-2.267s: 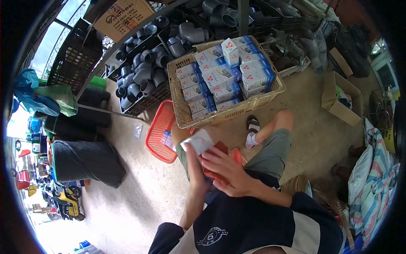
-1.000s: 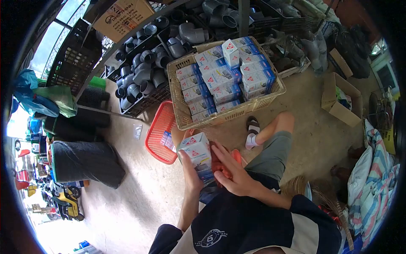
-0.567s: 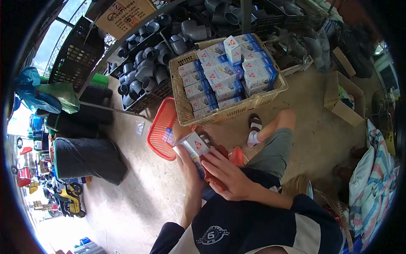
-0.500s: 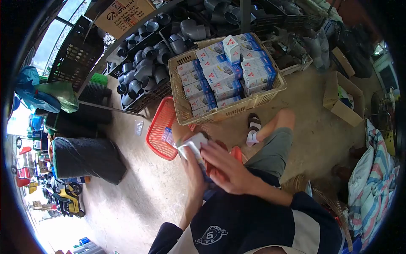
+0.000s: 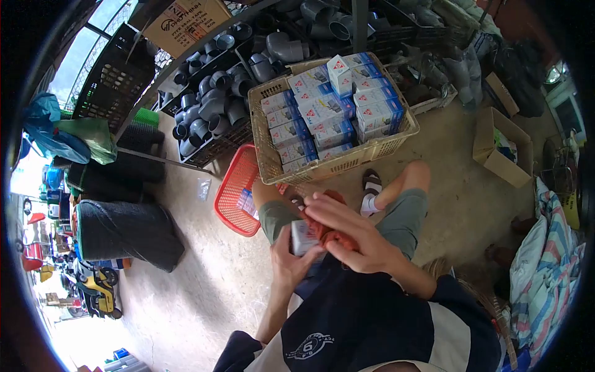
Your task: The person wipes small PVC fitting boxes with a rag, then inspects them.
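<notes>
Low in front of my body, my left hand (image 5: pixel 290 260) grips a small white box (image 5: pixel 304 238) with its thumb and fingers around the sides. My right hand (image 5: pixel 359 239) holds a reddish-orange cloth (image 5: pixel 331 232) against the box's right side. Beyond my knees stands a beige plastic crate (image 5: pixel 334 166) filled with stacked blue-and-white boxes (image 5: pixel 325 108); one white box (image 5: pixel 339 74) stands upright on top. Left of the crate, a red basket (image 5: pixel 232 192) holds a blue-and-white package (image 5: pixel 247 201).
Grey pipe fittings (image 5: pixel 214 105) fill black crates behind and left of the beige crate. An open cardboard box (image 5: pixel 502 149) is on the floor at the right. A dark mesh roll (image 5: pixel 127 232) lies at the left, and striped sacking (image 5: pixel 548 273) at the right.
The small white box has moved down and slightly right in my left hand, and is tilted differently. My right hand with the cloth has shifted right.
</notes>
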`<state>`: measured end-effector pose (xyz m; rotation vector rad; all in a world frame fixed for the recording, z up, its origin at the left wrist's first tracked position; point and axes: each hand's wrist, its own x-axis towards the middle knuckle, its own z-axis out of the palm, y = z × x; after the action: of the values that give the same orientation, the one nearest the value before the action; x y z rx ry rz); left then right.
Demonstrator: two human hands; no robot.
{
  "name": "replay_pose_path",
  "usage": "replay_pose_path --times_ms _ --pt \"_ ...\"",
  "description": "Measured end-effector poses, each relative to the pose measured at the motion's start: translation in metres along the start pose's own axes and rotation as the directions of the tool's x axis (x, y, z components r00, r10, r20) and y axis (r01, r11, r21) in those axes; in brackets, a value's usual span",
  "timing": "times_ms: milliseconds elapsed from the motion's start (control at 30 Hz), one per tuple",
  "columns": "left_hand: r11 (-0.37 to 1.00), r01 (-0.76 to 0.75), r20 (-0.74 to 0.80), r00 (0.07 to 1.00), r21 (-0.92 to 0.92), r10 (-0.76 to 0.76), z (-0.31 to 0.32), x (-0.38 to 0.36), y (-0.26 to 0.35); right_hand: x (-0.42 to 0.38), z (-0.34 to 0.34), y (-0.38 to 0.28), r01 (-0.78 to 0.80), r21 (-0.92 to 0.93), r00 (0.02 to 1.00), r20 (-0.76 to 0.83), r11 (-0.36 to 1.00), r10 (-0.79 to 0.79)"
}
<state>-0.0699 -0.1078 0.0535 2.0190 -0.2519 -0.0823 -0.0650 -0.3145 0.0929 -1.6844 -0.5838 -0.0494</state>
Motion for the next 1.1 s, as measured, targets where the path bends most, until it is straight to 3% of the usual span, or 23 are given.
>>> replay_pose_path --times_ms 33,167,200,300,333,433,467,533,600,700,800,900,933,967,1033,1067,1100 --pt "0.975 -0.056 0.071 0.997 0.216 0.042 -0.003 0.0 0.001 0.002 -0.003 -0.004 0.04 -0.104 0.997 0.074 0.994 -0.033" --pt "0.911 -0.301 0.072 0.953 0.283 0.293 0.011 0.009 -0.011 0.007 0.018 0.008 -0.025 -0.218 0.999 -0.046 0.976 0.015" --pt "0.846 -0.404 0.158 0.915 0.348 0.372 0.009 0.01 0.001 0.008 0.017 0.017 -0.215 -0.009 0.974 -0.08 0.977 0.213" --pt "0.856 -0.391 0.147 0.92 0.337 0.362 0.014 0.01 0.015 0.008 0.007 0.036 -0.495 0.186 0.869 0.081 0.849 0.488" --pt "0.865 -0.371 0.135 0.929 0.338 0.345 0.014 0.012 0.016 0.01 0.007 0.023 -0.459 0.121 0.887 0.02 0.88 0.46" --pt "0.883 -0.256 0.082 0.966 0.394 0.244 0.012 0.019 0.008 0.008 0.026 0.015 -0.105 -0.261 0.95 -0.312 0.96 0.019" --pt "0.887 -0.235 0.078 0.972 0.398 0.223 0.013 0.017 0.011 0.007 0.026 0.017 -0.126 -0.245 0.949 -0.313 0.961 0.045" --pt "0.866 -0.352 0.128 0.936 0.356 0.327 0.013 0.017 0.01 0.005 0.019 0.026 -0.348 0.076 0.914 -0.195 0.934 0.356" --pt "0.847 -0.433 0.162 0.901 0.308 0.402 0.01 0.019 0.009 -0.003 0.015 0.049 -0.558 0.352 0.805 0.014 0.751 0.593" --pt "0.836 -0.501 0.203 0.863 0.223 0.463 0.004 0.021 0.007 -0.009 0.019 0.062 -0.54 0.623 0.785 0.129 0.566 0.606" --pt "0.83 -0.512 0.146 0.859 0.222 0.491 -0.008 0.023 0.005 -0.007 0.015 0.042 -0.513 0.733 0.8 0.22 0.446 0.558" --pt "0.96 -0.277 -0.04 0.96 -0.033 0.276 0.004 0.012 -0.019 -0.008 0.016 0.042 -0.457 0.817 0.824 0.239 0.352 0.514" --pt "0.956 -0.166 -0.178 0.976 -0.244 0.124 0.015 0.005 -0.02 -0.008 0.016 0.04 -0.436 0.84 0.825 0.23 0.323 0.517" --pt "0.941 -0.067 -0.179 0.984 -0.332 0.007 0.021 0.002 -0.017 -0.007 0.015 0.037 -0.416 0.861 0.825 0.222 0.292 0.52" --pt "0.857 0.12 -0.155 0.962 -0.5 -0.225 0.026 0.001 -0.006 -0.006 0.022 0.034 -0.351 0.846 0.849 0.107 0.401 0.517" --pt "0.932 0.137 -0.02 0.988 -0.336 -0.153 0.022 -0.002 -0.013 -0.006 0.027 0.039 -0.336 0.823 0.859 0.068 0.459 0.507" --pt "0.921 0.14 -0.045 0.985 -0.363 -0.167 0.03 -0.006 -0.013 -0.006 0.031 0.045 -0.32 0.795 0.87 0.03 0.516 0.492"
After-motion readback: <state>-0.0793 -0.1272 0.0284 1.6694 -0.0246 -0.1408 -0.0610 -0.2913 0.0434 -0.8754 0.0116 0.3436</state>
